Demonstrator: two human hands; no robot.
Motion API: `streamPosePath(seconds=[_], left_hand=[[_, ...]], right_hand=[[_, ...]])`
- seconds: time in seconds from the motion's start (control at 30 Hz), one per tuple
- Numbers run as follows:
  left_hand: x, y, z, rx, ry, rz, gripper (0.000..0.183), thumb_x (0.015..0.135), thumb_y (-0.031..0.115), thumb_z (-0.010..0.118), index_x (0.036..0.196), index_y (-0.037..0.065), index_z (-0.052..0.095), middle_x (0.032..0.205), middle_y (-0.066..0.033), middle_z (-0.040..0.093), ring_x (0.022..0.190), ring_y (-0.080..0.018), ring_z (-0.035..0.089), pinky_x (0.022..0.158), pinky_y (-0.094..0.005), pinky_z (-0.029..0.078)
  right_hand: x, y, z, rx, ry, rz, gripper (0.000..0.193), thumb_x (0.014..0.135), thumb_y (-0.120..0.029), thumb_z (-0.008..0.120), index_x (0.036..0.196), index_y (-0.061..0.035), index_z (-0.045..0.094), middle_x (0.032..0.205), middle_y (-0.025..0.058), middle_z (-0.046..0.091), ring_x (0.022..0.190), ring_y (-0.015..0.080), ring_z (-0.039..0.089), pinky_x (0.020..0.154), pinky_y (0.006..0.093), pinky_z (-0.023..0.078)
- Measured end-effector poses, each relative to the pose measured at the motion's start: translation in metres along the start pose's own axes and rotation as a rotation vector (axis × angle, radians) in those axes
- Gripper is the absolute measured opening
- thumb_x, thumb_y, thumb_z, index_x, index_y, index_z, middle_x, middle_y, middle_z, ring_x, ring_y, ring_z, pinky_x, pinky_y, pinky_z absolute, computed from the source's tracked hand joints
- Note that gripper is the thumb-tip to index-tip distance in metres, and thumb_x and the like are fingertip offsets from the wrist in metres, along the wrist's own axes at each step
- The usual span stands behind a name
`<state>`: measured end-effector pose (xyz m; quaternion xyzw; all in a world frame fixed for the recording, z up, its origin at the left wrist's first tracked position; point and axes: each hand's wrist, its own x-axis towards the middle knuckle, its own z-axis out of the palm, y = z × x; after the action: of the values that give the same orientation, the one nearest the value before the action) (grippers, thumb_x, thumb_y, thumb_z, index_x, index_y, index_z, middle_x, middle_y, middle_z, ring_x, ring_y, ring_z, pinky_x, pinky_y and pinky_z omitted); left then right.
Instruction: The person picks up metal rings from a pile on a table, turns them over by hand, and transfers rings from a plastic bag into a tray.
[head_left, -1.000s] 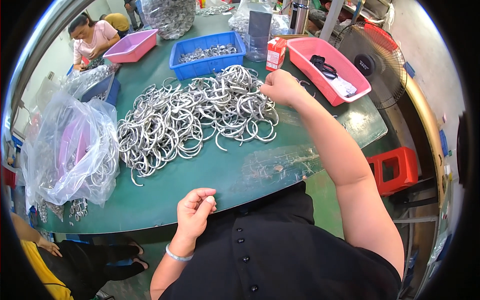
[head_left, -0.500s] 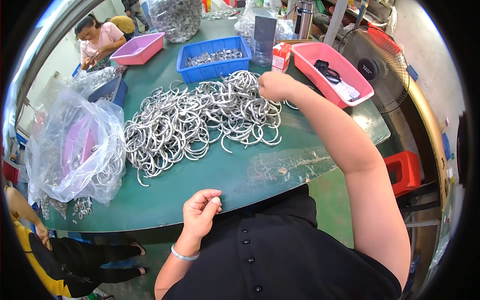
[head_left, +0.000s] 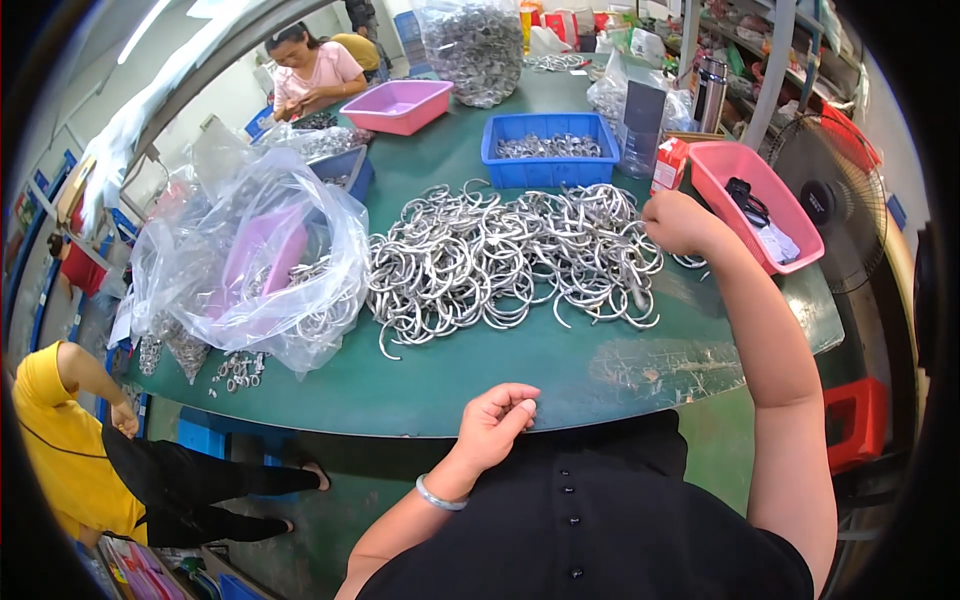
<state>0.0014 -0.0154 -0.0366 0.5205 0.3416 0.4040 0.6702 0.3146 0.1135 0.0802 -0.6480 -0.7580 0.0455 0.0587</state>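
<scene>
Hanging at the three-o'clock edge of the curved metal rings point(head_left: 480, 265) heaped on the table point(head_left: 435, 387), the right hand point(head_left: 680, 222) has a curled grip, contents hidden; the left hand point(head_left: 497, 415), at six o'clock, is loosely curled, perhaps bare, I cannot tell. Pulling one tangled ring could drag neighbours loose.

I read this as a workshop: green worktable point(head_left: 430, 385) heaped with open metal rings point(head_left: 520, 255), blue parts bin point(head_left: 550, 176), crammed shelves point(head_left: 750, 45), another person point(head_left: 315, 75) doing handwork

Right hand point(head_left: 682, 222) is curled, arm point(head_left: 775, 350) outstretched; left hand point(head_left: 495, 427) hangs lower, loosely curled.
</scene>
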Motion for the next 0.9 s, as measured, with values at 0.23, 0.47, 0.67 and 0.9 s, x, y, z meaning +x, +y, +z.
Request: streamPosePath(seconds=[0.23, 0.47, 0.67, 0.9], left_hand=[[0.002, 0.004, 0.002, 0.009, 0.003, -0.042, 0.014, 0.083, 0.004, 0.051, 0.095, 0.002, 0.056, 0.074, -0.0007, 0.056, 0.064, -0.0053, 0.051, 0.06, -0.0186, 0.043], [0.0, 0.005, 0.005, 0.032, 0.041, -0.049, 0.014, 0.082, 0.006, 0.052, 0.094, 0.002, 0.058, 0.073, -0.0003, 0.056, 0.064, -0.0055, 0.052, 0.06, -0.0183, 0.043], [0.002, 0.01, 0.009, 0.071, 0.071, -0.105, 0.013, 0.082, 0.007, 0.052, 0.093, 0.003, 0.058, 0.072, 0.0003, 0.057, 0.062, -0.0055, 0.052, 0.058, -0.0182, 0.043], [0.002, 0.012, 0.008, 0.056, 0.076, -0.128, 0.014, 0.082, 0.008, 0.053, 0.094, 0.002, 0.058, 0.073, -0.0001, 0.057, 0.063, -0.0061, 0.053, 0.058, -0.0187, 0.043]], right_hand=[[-0.005, -0.012, -0.005, 0.207, 0.292, 0.068, 0.02, 0.067, -0.009, 0.046, 0.074, 0.0029, 0.06, 0.071, 0.0228, 0.057, 0.07, 0.0351, 0.058, 0.066, 0.0404, 0.045], [-0.043, -0.035, -0.004, 0.203, 0.314, -0.053, 0.019, 0.069, -0.013, 0.047, 0.076, 0.0007, 0.059, 0.073, 0.0196, 0.059, 0.073, 0.0351, 0.057, 0.068, 0.0423, 0.045], [-0.058, -0.035, -0.001, 0.088, 0.457, -0.041, 0.016, 0.07, -0.012, 0.047, 0.072, -0.0015, 0.059, 0.076, 0.016, 0.059, 0.077, 0.0327, 0.057, 0.069, 0.0418, 0.045], [-0.058, -0.038, 0.001, 0.133, 0.302, -0.008, 0.017, 0.071, -0.014, 0.05, 0.076, -0.0023, 0.061, 0.076, 0.0159, 0.06, 0.078, 0.0321, 0.057, 0.069, 0.0405, 0.046]])
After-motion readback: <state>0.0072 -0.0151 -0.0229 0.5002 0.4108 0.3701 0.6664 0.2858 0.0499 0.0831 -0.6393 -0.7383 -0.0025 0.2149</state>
